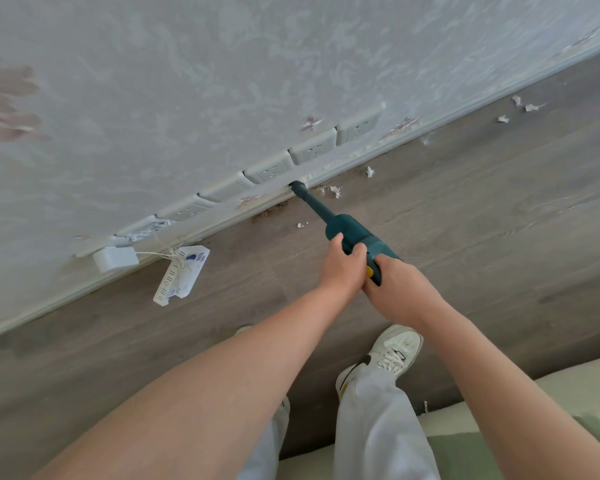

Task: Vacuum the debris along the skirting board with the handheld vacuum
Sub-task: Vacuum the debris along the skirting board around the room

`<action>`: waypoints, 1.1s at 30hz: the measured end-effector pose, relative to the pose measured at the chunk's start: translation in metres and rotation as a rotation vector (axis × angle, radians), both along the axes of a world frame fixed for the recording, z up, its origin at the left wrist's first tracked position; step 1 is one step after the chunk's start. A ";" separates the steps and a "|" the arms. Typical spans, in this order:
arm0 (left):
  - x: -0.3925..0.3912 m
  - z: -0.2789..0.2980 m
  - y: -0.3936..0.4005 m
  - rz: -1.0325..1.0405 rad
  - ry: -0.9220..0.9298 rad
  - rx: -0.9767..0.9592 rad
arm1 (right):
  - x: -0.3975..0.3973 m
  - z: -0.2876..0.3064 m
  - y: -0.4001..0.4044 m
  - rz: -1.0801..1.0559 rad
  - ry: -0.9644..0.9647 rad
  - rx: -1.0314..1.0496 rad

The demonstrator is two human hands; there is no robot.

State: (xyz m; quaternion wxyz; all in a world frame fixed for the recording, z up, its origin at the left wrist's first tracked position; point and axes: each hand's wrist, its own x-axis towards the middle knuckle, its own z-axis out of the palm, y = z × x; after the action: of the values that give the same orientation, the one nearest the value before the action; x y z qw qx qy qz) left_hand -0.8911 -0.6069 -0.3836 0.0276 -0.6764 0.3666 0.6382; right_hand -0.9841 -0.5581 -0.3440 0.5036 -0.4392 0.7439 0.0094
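**Vacuum tip is working at the wall edge**

Both hands are wrapping around the green handheld vacuum [355,237]: the right hand [397,289] is holding the back, the left hand [343,268] the middle. Its nozzle [298,187] is touching the skirting board [343,164]. Paper bits [335,191] are lying just beside it, more farther right. The tip might be pushing bits away or missing them. The white cable [160,255] could be getting sucked in. The fingers underneath are hiding.

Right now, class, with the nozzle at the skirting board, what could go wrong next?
1. The handheld vacuum works close to the wall sockets; its nozzle could knock them.
2. Moving left, it may snag the thin white cable by the adapter.
3. White scraps further right might be missed.
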 end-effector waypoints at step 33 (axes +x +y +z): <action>-0.075 -0.009 0.012 -0.122 0.066 0.006 | -0.069 -0.007 0.020 -0.133 0.058 0.009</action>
State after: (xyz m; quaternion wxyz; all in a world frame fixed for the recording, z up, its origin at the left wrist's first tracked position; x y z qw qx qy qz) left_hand -0.9657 -0.5950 -0.3927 0.0564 -0.6312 0.4060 0.6585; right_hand -1.0532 -0.5378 -0.3506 0.4833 -0.3860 0.7857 -0.0082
